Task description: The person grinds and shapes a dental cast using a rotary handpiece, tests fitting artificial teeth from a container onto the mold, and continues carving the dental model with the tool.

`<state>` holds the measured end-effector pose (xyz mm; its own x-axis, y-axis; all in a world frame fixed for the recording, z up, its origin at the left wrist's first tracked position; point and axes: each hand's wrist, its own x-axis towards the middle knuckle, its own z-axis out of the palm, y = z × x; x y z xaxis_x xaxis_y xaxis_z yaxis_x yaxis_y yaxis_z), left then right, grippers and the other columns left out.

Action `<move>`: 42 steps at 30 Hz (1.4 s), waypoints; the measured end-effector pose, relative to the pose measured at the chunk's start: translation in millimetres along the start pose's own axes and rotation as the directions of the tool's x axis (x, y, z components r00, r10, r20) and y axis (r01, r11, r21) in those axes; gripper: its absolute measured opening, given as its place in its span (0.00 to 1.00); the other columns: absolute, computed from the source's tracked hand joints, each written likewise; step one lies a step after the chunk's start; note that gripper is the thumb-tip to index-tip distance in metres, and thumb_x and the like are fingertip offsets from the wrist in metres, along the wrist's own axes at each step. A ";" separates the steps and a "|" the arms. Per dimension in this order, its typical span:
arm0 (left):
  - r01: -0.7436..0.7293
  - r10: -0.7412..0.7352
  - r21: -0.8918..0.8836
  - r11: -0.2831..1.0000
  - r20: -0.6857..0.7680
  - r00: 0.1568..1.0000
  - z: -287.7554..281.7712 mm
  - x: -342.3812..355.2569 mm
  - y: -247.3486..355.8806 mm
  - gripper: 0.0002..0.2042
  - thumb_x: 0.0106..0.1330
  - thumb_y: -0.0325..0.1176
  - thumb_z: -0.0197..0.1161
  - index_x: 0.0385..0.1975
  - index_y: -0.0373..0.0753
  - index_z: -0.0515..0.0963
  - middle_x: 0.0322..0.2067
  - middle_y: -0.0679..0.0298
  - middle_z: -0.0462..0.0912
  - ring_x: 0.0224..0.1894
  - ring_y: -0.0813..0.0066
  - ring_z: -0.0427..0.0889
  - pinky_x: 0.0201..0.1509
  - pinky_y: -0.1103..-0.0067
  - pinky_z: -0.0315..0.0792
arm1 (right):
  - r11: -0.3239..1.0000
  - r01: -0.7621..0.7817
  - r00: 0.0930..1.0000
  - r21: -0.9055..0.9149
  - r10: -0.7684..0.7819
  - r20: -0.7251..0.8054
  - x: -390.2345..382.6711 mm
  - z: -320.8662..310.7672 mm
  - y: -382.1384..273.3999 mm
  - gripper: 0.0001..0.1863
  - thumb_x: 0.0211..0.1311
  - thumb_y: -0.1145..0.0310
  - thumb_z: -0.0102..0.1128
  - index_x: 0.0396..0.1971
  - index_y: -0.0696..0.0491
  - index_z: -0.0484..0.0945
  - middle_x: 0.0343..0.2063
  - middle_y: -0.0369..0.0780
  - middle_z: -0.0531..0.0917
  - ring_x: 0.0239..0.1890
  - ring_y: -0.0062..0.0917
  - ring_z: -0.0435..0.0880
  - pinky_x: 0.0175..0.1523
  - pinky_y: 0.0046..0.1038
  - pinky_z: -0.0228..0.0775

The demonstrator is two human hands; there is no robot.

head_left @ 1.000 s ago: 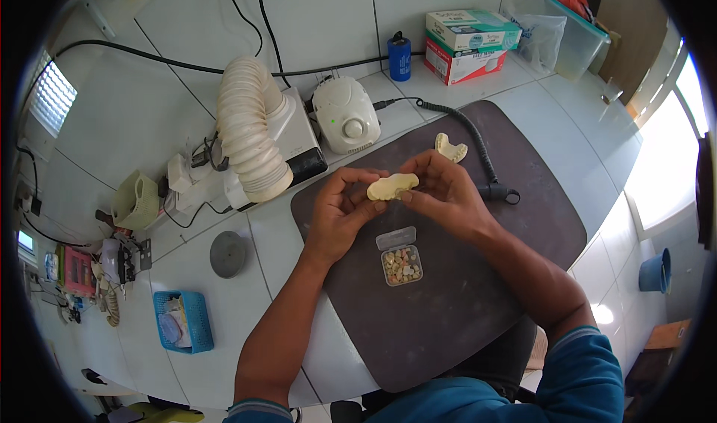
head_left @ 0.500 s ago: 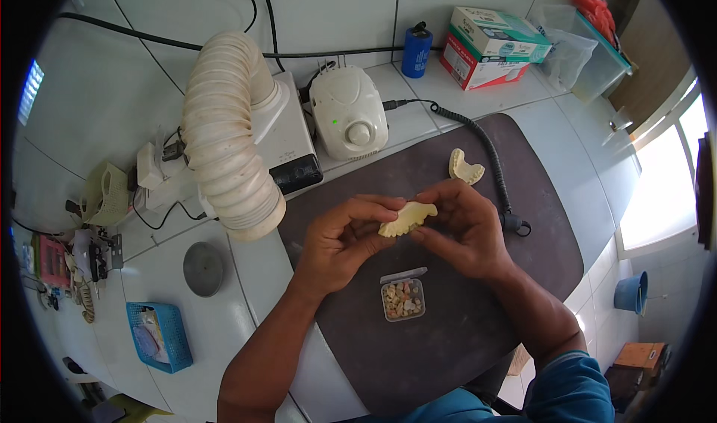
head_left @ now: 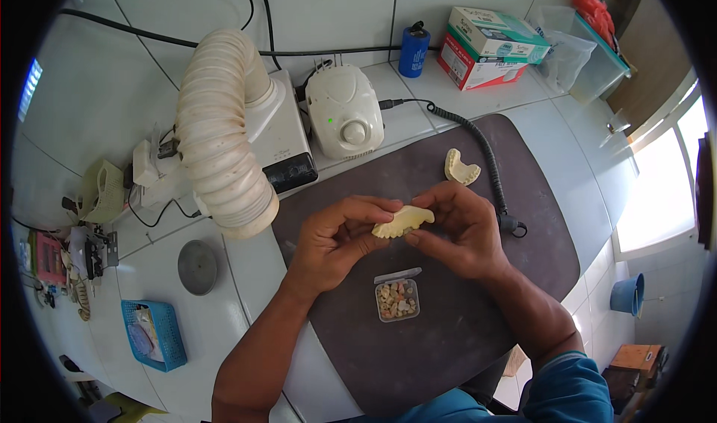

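In the head view, we see the cream dental cast [head_left: 403, 221] held just above the middle of the frame, over the dark work mat [head_left: 523, 266]. The left hand [head_left: 336, 240] is closed on its left end, thumb and fingertips pinching the edge, and the right hand [head_left: 459, 229] grips the right end the same way, so the piece hangs level between both hands with its toothed side turned up toward the camera; that hold looks meant to keep it steady and open to inspection. Directly below the hands a small clear box [head_left: 396, 297] of loose pale pieces sits on the mat, close enough to reach with a short drop of either hand. A second cast [head_left: 462, 167] lies on the mat up and to the right, just beside the coiled cable [head_left: 485, 154], apart from the hands. The ribbed suction hose [head_left: 224, 146] ends at the mat's upper-left edge, near the left hand's knuckles, so room is tight on that side. The white motor unit [head_left: 345, 120] stands beyond the mat's top edge. The mat is bare to the lower right, past the right forearm, and that is the freest space for moving. A blue basket [head_left: 153, 333] sits well apart at lower left.
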<state>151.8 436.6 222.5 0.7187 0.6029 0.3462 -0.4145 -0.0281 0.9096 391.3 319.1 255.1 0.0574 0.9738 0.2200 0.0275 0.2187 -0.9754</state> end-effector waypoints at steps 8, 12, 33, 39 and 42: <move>0.064 -0.066 -0.042 0.997 -0.037 0.997 -3.6 3.2 -1.5 0.20 0.81 0.16 0.74 0.68 0.36 0.81 0.68 0.56 0.91 0.69 0.68 0.92 0.72 0.73 0.89 | 0.981 0.165 0.986 0.102 -0.163 -0.029 5.9 10.8 9.7 0.18 0.79 0.86 0.75 0.62 0.58 0.83 0.55 0.38 0.91 0.60 0.20 0.91 0.62 0.28 0.87; 0.065 -0.067 -0.050 0.997 -0.047 0.997 -1.7 3.8 -2.3 0.19 0.82 0.20 0.76 0.68 0.36 0.80 0.64 0.58 0.91 0.65 0.72 0.93 0.69 0.74 0.89 | 0.983 0.179 0.984 -0.036 -0.179 0.000 3.3 10.9 7.8 0.11 0.82 0.84 0.72 0.58 0.58 0.86 0.52 0.38 0.92 0.55 0.19 0.92 0.58 0.26 0.87; 0.045 -0.047 -0.021 0.999 -0.084 0.995 -1.1 8.6 -6.6 0.18 0.81 0.21 0.78 0.65 0.36 0.80 0.60 0.62 0.88 0.64 0.75 0.91 0.69 0.75 0.88 | 0.931 -0.131 0.991 0.340 0.131 0.024 7.2 -0.2 8.1 0.11 0.89 0.70 0.71 0.63 0.56 0.85 0.58 0.41 0.94 0.54 0.26 0.95 0.56 0.32 0.90; 0.071 -0.068 0.025 0.997 -0.104 0.992 -3.3 10.8 -7.1 0.16 0.82 0.25 0.78 0.63 0.37 0.81 0.60 0.61 0.87 0.63 0.72 0.90 0.66 0.71 0.90 | 0.668 -0.295 0.954 0.683 0.249 0.168 7.3 -8.2 15.0 0.10 0.93 0.66 0.65 0.63 0.53 0.84 0.59 0.41 0.93 0.54 0.31 0.95 0.60 0.36 0.89; 0.067 -0.067 -0.001 0.998 -0.103 0.992 -1.1 8.5 -8.5 0.15 0.83 0.26 0.78 0.63 0.37 0.81 0.59 0.61 0.87 0.62 0.72 0.90 0.66 0.71 0.91 | 0.644 -0.308 0.951 0.700 0.227 0.209 5.3 -10.8 16.2 0.11 0.93 0.65 0.64 0.64 0.51 0.84 0.59 0.41 0.92 0.55 0.31 0.95 0.62 0.35 0.87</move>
<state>160.8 442.8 217.4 0.6836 0.6824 0.2588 -0.3660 0.0137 0.9305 402.8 327.1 240.6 -0.1480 0.9889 -0.0153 -0.6990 -0.1156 -0.7057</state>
